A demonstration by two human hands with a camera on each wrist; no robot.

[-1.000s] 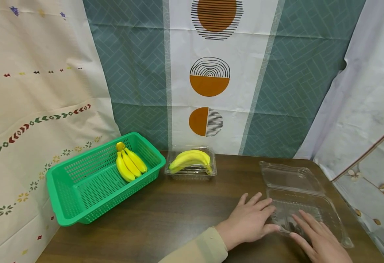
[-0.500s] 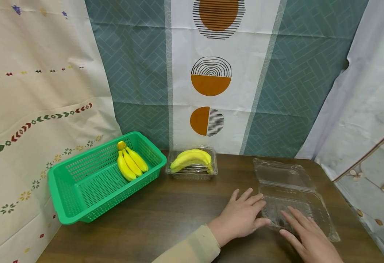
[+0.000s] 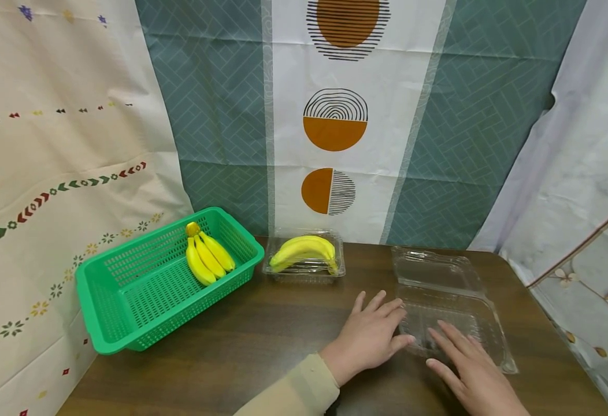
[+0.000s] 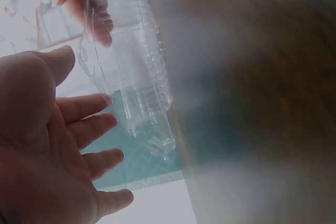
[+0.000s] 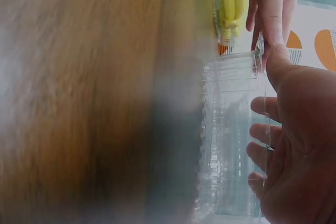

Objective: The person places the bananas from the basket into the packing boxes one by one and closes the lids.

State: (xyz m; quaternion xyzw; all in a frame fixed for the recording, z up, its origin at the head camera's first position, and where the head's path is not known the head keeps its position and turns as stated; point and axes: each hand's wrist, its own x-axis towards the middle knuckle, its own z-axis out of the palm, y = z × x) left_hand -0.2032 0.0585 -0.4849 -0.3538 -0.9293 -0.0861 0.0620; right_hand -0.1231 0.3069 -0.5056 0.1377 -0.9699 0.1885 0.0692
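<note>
both hands are released, fingers extended: the left hand (image 3: 369, 335) by the left edge of the clear box (image 3: 441, 290), the right hand (image 3: 474, 372) at its near side. it lies open on the table (image 3: 262, 358), right of the boxed bananas (image 3: 304, 252).

clr box (image 3: 441, 296) slid L | L fingers (image 3: 390, 308) + R fingers (image 3: 452, 335) moved L w/ it
</note>
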